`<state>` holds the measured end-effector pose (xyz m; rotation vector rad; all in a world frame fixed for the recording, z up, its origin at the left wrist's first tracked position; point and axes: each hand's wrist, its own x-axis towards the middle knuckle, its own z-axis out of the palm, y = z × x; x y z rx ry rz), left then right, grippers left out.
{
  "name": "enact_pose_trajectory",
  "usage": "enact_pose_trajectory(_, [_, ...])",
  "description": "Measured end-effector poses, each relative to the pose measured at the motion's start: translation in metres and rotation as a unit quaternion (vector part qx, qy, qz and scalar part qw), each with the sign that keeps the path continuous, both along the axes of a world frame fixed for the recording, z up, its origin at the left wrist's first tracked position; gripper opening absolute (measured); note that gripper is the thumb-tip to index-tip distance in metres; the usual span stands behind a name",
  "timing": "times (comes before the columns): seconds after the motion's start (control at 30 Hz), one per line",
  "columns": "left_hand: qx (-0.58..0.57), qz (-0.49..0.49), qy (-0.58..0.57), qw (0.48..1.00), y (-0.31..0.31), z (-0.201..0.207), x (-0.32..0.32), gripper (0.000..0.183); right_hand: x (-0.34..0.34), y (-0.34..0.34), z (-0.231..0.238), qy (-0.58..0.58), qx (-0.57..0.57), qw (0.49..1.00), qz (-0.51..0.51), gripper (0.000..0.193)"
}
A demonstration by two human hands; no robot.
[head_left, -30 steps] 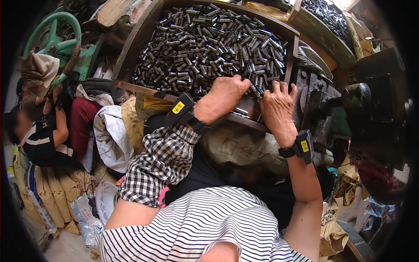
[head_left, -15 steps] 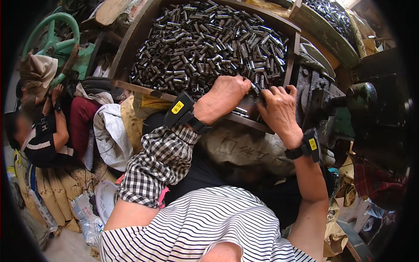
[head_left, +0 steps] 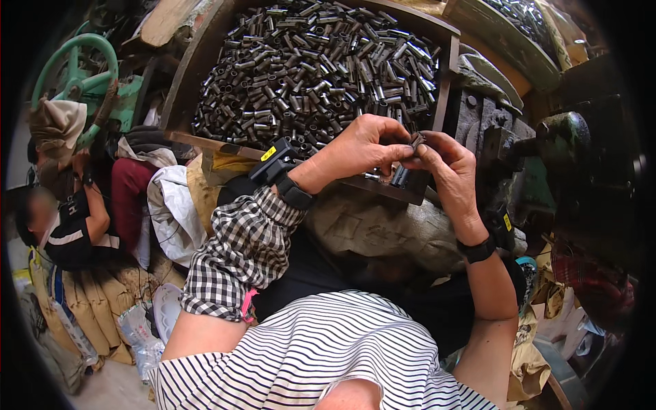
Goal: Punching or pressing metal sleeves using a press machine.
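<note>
Both of my hands meet above the right front corner of a wooden tray (head_left: 179, 89) heaped with short metal tubes (head_left: 301, 75). My left hand (head_left: 365, 149) pinches a small dark metal piece (head_left: 416, 141) between thumb and fingertips. From the other side, the fingers of my right hand (head_left: 447, 164) close on the same piece. The fingertips hide most of it, so its full shape does not show. Below the hands, a few shiny tubes (head_left: 399, 176) lie in the tray's front corner.
A dark machine (head_left: 581, 157) stands close at the right, beside the tray. Another tray (head_left: 509, 34) of metal parts sits at the far right. To the left are a green handwheel (head_left: 75, 65) and a co-worker (head_left: 75, 212). A grey sack (head_left: 376, 229) lies below the tray's front edge.
My hands were apart, down among the tubes at the tray's front. Now they are raised and together, fingertips on one small metal piece. The view has shifted slightly.
</note>
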<state>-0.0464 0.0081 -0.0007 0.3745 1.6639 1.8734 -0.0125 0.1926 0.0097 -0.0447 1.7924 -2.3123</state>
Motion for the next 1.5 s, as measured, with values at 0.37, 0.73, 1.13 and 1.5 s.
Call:
enact_pose_trajectory(0.37, [0.044,-0.081,-0.059,0.994,-0.003,0.004,0.002,0.017,-0.007,0.018,0.002,-0.122,-0.097,0.981,-0.119,0.013])
enact_pose_trajectory(0.73, [-0.320,0.269,0.381,0.825,-0.047,0.026,-0.002,0.029,0.013,-0.005,0.018,0.280,0.389,0.876,0.056,0.016])
enact_pose_trajectory(1.13, [-0.604,0.139,0.446,0.646,-0.066,0.011,0.012,0.021,0.009,-0.003,0.012,0.152,0.283,0.947,0.018,0.010])
enact_pose_trajectory(1.5, [-0.478,0.018,0.505,0.718,-0.035,-0.014,0.006,0.010,0.003,0.001,0.011,0.131,0.284,0.950,0.022,0.011])
